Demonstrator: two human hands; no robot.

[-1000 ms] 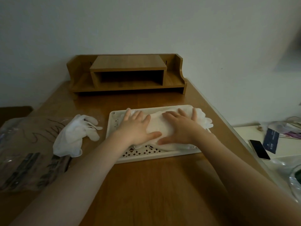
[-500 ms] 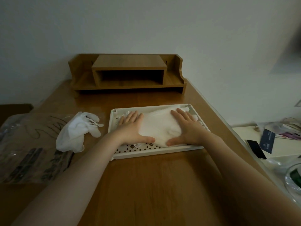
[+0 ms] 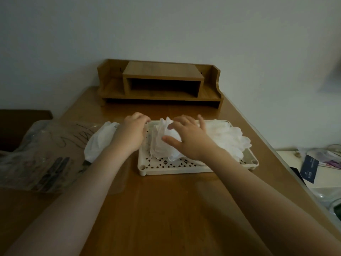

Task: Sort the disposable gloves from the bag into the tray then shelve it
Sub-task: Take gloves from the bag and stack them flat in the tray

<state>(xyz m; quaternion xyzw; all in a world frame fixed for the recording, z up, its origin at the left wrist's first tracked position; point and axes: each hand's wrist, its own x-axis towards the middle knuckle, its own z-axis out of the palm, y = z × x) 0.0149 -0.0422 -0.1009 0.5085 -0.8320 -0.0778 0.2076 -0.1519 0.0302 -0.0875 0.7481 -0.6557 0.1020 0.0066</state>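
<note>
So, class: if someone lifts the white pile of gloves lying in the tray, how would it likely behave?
The pile of gloves is probably floppy: it crumples under the right hand. Likely light, being thin and translucent. Loose fingers drape over the tray rim, so pieces may slide off.

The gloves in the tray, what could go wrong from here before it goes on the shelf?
1. The gloves in the tray spill past the right rim of the tray; they may slide off or snag when it is lifted.
2. The bunched glove under the right hand stands crumpled, so the stack might be too high for the shelf opening.
3. A loose pile of gloves by the left hand lies outside the tray and could be forgotten.
</note>
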